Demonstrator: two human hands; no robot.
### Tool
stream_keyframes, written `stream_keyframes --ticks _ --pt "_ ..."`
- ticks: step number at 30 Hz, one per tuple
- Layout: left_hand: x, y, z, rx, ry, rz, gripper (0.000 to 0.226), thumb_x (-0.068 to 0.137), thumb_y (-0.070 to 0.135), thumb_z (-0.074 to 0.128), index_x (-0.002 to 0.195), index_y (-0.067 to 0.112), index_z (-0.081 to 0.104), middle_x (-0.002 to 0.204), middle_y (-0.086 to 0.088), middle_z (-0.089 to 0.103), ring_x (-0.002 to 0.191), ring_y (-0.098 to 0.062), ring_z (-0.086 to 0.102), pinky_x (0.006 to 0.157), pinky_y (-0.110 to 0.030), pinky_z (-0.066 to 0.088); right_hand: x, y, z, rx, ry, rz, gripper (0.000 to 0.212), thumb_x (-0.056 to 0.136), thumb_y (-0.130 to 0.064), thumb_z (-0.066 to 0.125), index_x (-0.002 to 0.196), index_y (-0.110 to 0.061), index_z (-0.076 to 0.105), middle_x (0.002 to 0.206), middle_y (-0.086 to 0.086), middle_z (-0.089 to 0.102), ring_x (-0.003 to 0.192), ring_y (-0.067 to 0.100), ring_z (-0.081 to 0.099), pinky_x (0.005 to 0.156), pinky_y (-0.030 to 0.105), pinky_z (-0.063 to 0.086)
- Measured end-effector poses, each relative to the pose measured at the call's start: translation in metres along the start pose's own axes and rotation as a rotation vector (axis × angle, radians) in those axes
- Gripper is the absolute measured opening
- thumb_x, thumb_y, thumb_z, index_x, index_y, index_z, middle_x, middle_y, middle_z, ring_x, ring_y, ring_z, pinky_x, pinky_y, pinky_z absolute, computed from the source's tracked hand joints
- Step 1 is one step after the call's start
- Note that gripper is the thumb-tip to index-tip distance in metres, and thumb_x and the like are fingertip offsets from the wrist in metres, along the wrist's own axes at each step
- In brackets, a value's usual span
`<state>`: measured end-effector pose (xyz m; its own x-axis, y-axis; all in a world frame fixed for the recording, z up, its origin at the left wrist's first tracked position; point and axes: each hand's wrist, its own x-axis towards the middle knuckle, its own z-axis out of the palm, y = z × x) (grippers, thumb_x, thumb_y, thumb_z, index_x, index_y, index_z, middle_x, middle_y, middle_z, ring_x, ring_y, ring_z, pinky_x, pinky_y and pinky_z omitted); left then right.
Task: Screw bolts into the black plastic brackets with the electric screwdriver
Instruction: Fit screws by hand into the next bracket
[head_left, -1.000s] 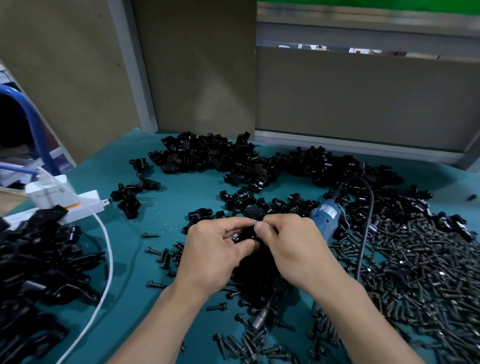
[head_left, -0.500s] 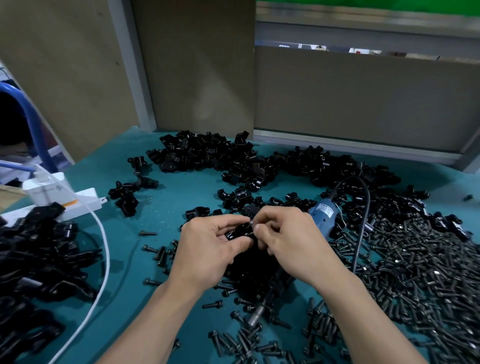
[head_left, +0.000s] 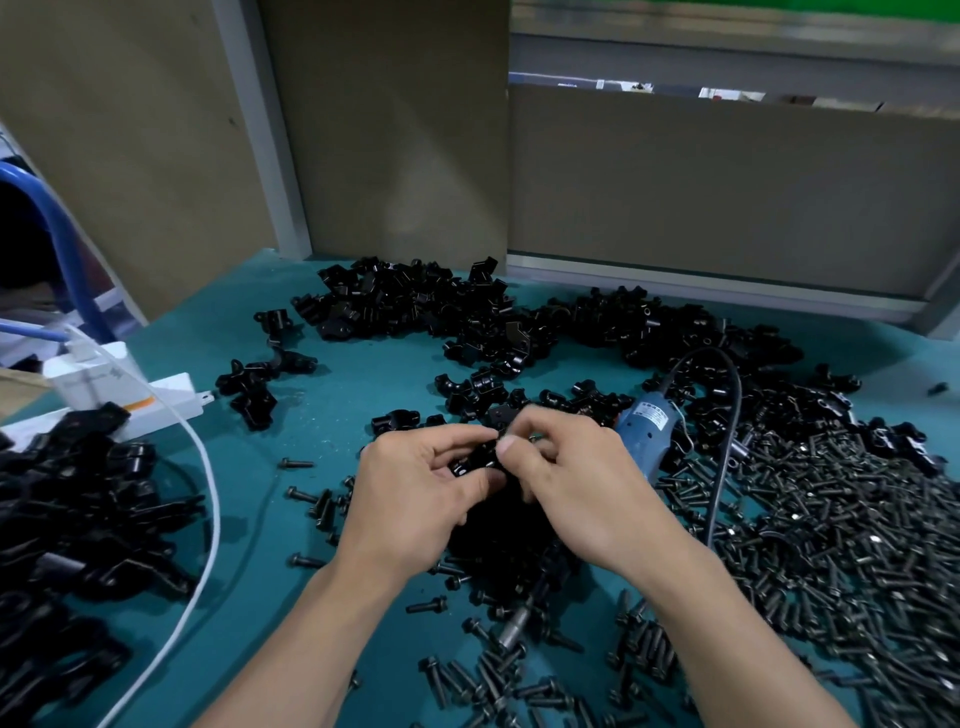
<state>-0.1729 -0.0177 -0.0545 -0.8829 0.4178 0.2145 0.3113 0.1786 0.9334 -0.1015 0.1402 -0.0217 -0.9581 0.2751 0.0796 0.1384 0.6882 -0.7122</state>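
Note:
My left hand (head_left: 415, 499) grips a black plastic bracket (head_left: 479, 460) above the middle of the green table. My right hand (head_left: 576, 483) pinches at the bracket's top with thumb and fingertips; what lies between those fingertips is hidden. The blue electric screwdriver (head_left: 647, 428) lies on the table just behind my right hand, its black cord (head_left: 727, 441) looping to the right, its metal bit (head_left: 514, 626) pointing toward me beneath my wrists. A large heap of dark bolts (head_left: 841, 545) covers the right side.
Loose black brackets (head_left: 426, 306) are piled along the back of the table, and another pile of brackets (head_left: 72, 519) fills the left edge. A white power strip (head_left: 156, 400) with a white cable (head_left: 208, 519) lies at the left. Scattered bolts (head_left: 498, 680) lie near the front.
Both hands stay together on the bracket, held slightly higher and further from me than a second ago. My right fingertips have shifted on the bracket's top. The screwdriver has not moved.

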Motion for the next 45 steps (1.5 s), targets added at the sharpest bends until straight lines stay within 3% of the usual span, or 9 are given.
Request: stream_keyframes --ticks 5,9,13,17,27,32,36,39,45 --pt "-0.001 0.003 0.000 -0.006 0.007 0.004 0.042 0.074 0.017 0.093 0.091 0.051 0.076 0.076 0.016 0.078 0.040 -0.008 0.059 0.048 -0.015 0.050 0.000 -0.001 0.000 -0.012 0.019 -0.004 0.037 0.101 -0.041 0.060 0.068 -0.024 0.062 0.062 0.005 0.065 0.047 0.006 0.048 0.052 0.031 0.045" --pt "0.000 0.003 -0.002 -0.005 0.018 -0.008 0.039 0.074 0.018 0.093 0.096 0.046 0.076 0.067 0.017 0.075 0.040 -0.008 0.059 0.049 -0.020 0.053 0.000 -0.003 -0.001 0.067 -0.007 0.006 0.024 0.101 -0.037 0.061 0.078 -0.030 0.063 0.060 -0.003 0.067 0.046 0.003 0.050 0.045 0.017 0.038" --pt "-0.003 0.004 -0.001 0.011 -0.021 0.007 0.042 0.075 0.016 0.092 0.093 0.051 0.075 0.065 0.011 0.075 0.038 -0.006 0.055 0.047 -0.015 0.048 0.001 -0.002 -0.003 0.019 0.016 0.020 0.039 0.101 -0.041 0.060 0.065 -0.026 0.061 0.055 0.001 0.060 0.045 0.007 0.046 0.048 0.031 0.041" --pt "-0.002 0.003 -0.002 -0.003 -0.012 -0.004 0.041 0.076 0.017 0.092 0.094 0.049 0.074 0.064 0.011 0.075 0.039 -0.005 0.057 0.048 -0.017 0.051 0.001 -0.001 -0.006 0.090 0.009 0.007 0.022 0.097 -0.031 0.066 0.075 -0.028 0.066 0.061 -0.001 0.067 0.047 0.005 0.049 0.050 0.025 0.043" --pt "0.001 0.001 -0.002 -0.062 -0.006 -0.039 0.038 0.074 0.012 0.092 0.100 0.038 0.081 0.078 0.012 0.079 0.039 -0.010 0.058 0.048 -0.019 0.052 0.000 0.000 -0.002 0.039 0.047 -0.008 0.036 0.101 -0.043 0.061 0.070 -0.026 0.063 0.064 0.004 0.066 0.048 0.007 0.050 0.052 0.034 0.047" --pt "0.009 0.005 -0.004 -0.386 -0.006 -0.140 0.032 0.074 0.001 0.086 0.097 0.022 0.080 0.089 -0.003 0.081 0.039 -0.010 0.052 0.044 -0.018 0.048 0.000 0.000 -0.012 0.039 -0.097 0.037 0.021 0.086 -0.045 0.075 0.104 -0.051 0.064 0.093 -0.021 0.073 0.087 -0.004 0.067 0.078 0.019 0.053" --pt "0.010 0.007 -0.005 -0.616 -0.053 -0.179 0.035 0.058 0.022 0.087 0.092 0.019 0.084 0.075 -0.005 0.076 0.043 -0.007 0.050 0.047 -0.015 0.046 0.002 -0.004 -0.009 0.235 -0.102 0.057 0.021 0.084 -0.029 0.083 0.098 -0.042 0.073 0.087 -0.012 0.077 0.082 0.016 0.075 0.085 0.044 0.061" --pt "0.009 0.006 -0.006 -0.669 -0.068 -0.191 0.041 0.055 0.029 0.088 0.096 0.024 0.084 0.083 -0.002 0.078 0.058 -0.006 0.063 0.054 -0.014 0.050 -0.001 -0.006 -0.005 0.347 -0.019 0.080 0.016 0.083 -0.024 0.086 0.095 -0.033 0.079 0.081 0.001 0.077 0.081 0.033 0.074 0.081 0.056 0.060" --pt "0.010 0.004 -0.005 -0.565 -0.184 -0.179 0.049 0.066 0.033 0.095 0.113 0.030 0.080 0.114 -0.007 0.078 0.110 -0.020 0.074 0.090 -0.025 0.057 -0.003 -0.007 -0.001 0.345 0.019 0.135 0.023 0.080 -0.028 0.089 0.102 -0.029 0.080 0.083 -0.001 0.078 0.080 0.023 0.075 0.083 0.050 0.061"
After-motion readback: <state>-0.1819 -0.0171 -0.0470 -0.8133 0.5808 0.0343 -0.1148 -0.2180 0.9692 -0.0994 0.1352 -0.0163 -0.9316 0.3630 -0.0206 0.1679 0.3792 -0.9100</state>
